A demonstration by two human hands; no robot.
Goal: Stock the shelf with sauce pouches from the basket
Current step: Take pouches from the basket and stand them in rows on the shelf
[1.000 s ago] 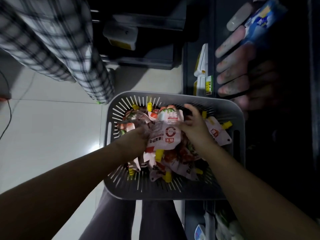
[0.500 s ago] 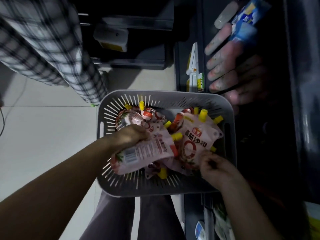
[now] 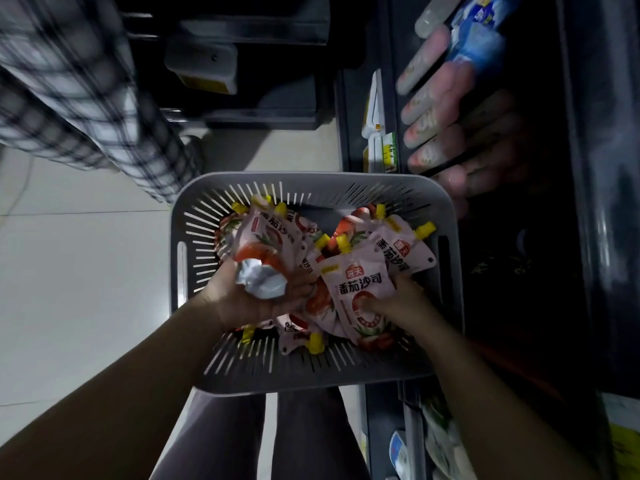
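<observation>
Two sauce pouches are in your grip, one to each side; your left hand curls round the crumpled silver base of the first pouch, which leans with its top towards twelve o'clock; your right hand pinches the second pouch, thumb pressed on its printed face and fingers hidden behind it, its yellow cap pointing to twelve o'clock. Both are held over the grey slotted basket, which fills the centre of the view; your trouser legs show below its six o'clock edge; many loose pouches lie heaped inside it, beneath and around the two you hold, caps pointing every way. At three o'clock of the basket stands the dark shelf, its front edge just beside the basket's rim; price tags sit on that edge at about one o'clock; a row of pink packs lies on the shelf there, with a blue pack beyond them towards twelve o'clock; deeper in, the shelf is too dark to read. At ten o'clock a person in checked cloth stands on the pale tiled floor.
</observation>
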